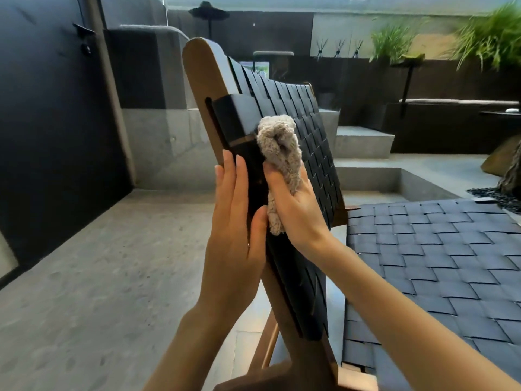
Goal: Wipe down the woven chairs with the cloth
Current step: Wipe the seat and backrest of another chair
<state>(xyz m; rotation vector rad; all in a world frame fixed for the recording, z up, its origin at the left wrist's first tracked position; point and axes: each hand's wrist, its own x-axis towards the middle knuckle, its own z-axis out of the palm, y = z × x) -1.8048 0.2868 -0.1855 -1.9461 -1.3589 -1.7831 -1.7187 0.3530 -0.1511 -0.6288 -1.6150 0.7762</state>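
Note:
A woven chair with dark blue straps and a brown wooden frame fills the middle; its tilted backrest (304,114) rises at the centre and its woven seat (439,255) spreads to the right. My right hand (296,210) grips a bunched beige cloth (279,148) and holds it against the left edge of the backrest. My left hand (234,221) lies flat with straight fingers against the outer side of the backrest frame (203,80), thumb touching the strap edge.
Grey concrete floor (98,263) stretches to the left, bounded by a dark wall (42,108). Concrete steps (363,145) and a sunken ledge lie behind the chair. Green plants (490,35) and a dark low wall stand at the back right.

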